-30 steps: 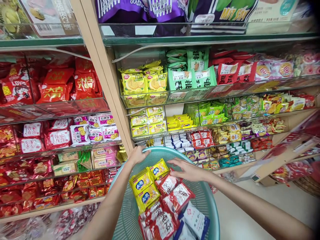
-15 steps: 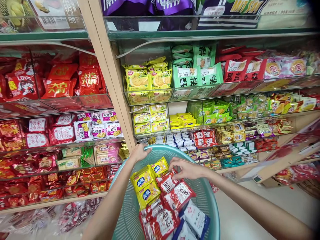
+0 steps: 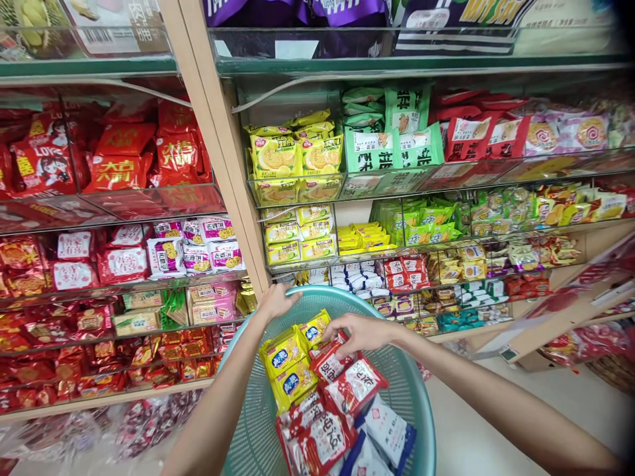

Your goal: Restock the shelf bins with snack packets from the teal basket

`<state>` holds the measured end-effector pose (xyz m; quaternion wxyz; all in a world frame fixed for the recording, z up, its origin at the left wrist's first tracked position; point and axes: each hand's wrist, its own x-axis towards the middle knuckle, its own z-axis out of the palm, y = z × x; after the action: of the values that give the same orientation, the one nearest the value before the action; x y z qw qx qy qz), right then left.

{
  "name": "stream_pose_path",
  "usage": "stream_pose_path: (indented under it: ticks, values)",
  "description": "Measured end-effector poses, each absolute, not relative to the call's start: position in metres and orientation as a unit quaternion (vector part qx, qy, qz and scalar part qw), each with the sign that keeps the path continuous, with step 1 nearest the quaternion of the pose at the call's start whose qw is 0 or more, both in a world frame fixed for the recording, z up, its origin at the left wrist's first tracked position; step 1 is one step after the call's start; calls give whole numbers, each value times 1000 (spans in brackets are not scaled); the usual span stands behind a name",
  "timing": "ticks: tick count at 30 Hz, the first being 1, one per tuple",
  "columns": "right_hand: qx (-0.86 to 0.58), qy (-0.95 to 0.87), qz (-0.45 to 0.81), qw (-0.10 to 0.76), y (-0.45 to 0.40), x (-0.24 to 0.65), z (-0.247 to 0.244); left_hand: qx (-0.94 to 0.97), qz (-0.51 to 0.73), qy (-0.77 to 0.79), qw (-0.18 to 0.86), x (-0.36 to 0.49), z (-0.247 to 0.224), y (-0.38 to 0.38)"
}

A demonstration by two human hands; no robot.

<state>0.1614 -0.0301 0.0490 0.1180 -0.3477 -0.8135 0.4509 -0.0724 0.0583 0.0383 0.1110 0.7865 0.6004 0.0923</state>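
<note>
Head cam: L hand (image 3: 276,304) grasps teal basket (image 3: 409,380) at far-left rim, R hand (image 3: 354,334) touches red pkts (image 3: 356,387) mid-basket, can't tell if grip's closed, yellow pkts (image 3: 292,370) twd far-left edge, blue-white pkts (image 3: 389,426) nr right edge.

Before you, lemon packets (image 3: 297,158) stand beside mint packets (image 3: 372,152), with red packets (image 3: 466,142) further right. Left of the wooden post (image 3: 214,132), you see red bags (image 3: 181,155) above purple-and-white packets (image 3: 166,256); purple bags (image 3: 258,12) sit on the top shelf (image 3: 397,65).
</note>
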Motion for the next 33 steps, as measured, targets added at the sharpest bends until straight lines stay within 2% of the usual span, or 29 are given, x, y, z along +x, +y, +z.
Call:
stream_pose_path:
  ticks: [6,9,14,22,28,33]
  values:
    - [-365,-779,448,243,-35,156,69,789,90,598,109,-72,40,57]
    - [-387,-745,467,277,-55,147,81,789,87,599,108,-72,39,58]
    - [-381,-738,496,253,-107,123,87,791,88,596,104,-73,37,61]
    - [-409,-770,450,195,-150,111,75,790,87,596,112,-72,39,59]
    - [-380,-866,297,132,-154,115,71,789,90,598,109,-72,39,59]
    - [-365,-899,197,137,-153,113,62,788,89,600,109,-73,39,59]
